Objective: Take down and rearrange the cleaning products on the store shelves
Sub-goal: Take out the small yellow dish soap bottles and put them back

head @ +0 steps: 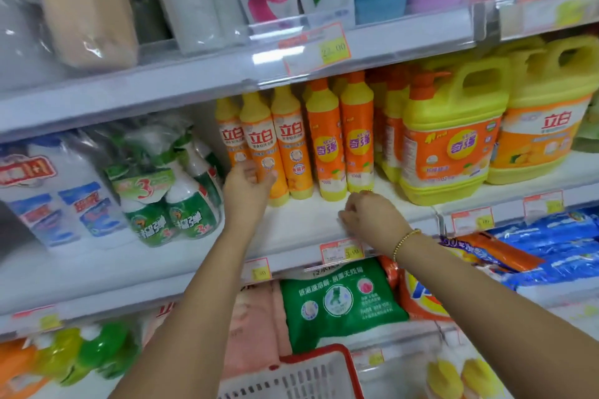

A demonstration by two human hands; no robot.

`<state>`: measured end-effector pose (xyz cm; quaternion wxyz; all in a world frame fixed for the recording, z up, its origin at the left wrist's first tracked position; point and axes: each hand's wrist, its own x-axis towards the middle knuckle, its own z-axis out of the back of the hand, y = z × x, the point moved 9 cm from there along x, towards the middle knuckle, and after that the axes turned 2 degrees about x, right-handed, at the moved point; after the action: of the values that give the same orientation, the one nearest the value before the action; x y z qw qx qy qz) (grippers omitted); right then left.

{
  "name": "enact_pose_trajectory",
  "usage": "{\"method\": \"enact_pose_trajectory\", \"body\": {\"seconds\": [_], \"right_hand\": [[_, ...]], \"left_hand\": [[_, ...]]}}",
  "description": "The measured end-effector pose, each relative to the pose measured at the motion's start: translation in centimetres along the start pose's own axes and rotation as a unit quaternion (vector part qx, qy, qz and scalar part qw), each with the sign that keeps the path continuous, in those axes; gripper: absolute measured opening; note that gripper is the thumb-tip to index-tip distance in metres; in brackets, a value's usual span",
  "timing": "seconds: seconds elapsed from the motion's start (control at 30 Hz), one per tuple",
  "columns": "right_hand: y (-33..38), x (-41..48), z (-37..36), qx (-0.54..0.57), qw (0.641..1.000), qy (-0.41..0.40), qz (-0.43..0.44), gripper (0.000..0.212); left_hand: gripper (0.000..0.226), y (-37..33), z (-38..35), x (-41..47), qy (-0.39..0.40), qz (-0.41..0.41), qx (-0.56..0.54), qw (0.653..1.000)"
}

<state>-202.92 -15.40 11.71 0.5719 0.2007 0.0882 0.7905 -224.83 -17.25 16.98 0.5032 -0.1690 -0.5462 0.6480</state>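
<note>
Head view, store shelving, three tiers in frame; blur over much of it.

Middle shelf [304, 223]: a row of slim orange dish-soap bottles [324, 145] stands upright toward the back, at centre. Just right of the row is a large yellow jug [450, 152] with handle and pump, and a second jug [544, 126] stands beside that. Left of the row is a wrapped pack of green spray bottles [168, 201], tilted.

Left hand [248, 184]: raised to the left end of the row, back of hand toward the camera. Thumb on one side and fingers on the other side of the lower body of the second bottle from the left [261, 145], curled round it. The bottle is upright. Its base looks to be on the shelf board, but the hand and blur cover it, so lifted or not: cannot tell.

Right hand [366, 214]: knuckles up, resting on the bare front part of the middle shelf, just before the base of the rightmost slim bottle [356, 139], not touching it. Fingers curled under and drawn together, nothing seen in them. Gold bead bracelet [406, 241] on the wrist.

Shelf edge: price tag [343, 251] under the right wrist.

Lower shelf: green bag [337, 301] lying flat.

Bottom of frame: red-rimmed basket [311, 372]
</note>
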Motion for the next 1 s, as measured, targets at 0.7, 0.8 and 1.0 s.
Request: {"method": "enact_pose_trajectory", "body": {"seconds": [0.7, 0.8, 1.0], "right_hand": [[4.1, -4.3, 3.0, 0.000, 1.000, 0.005, 0.029, 0.040], [5.8, -6.5, 5.1, -0.003, 0.999, -0.010, 0.050, 0.044], [9.7, -11.6, 8.9, 0.080, 0.990, -0.049, 0.108, 0.075]], "left_hand": [[0.058, -0.5, 0.7, -5.8, 0.027, -0.066, -0.086, 0.994], [0.060, -1.8, 2.0, -8.5, 0.025, -0.071, -0.117, 0.990], [0.062, -5.6, 4.7, -12.5, 0.031, -0.064, -0.175, 0.982]]}}
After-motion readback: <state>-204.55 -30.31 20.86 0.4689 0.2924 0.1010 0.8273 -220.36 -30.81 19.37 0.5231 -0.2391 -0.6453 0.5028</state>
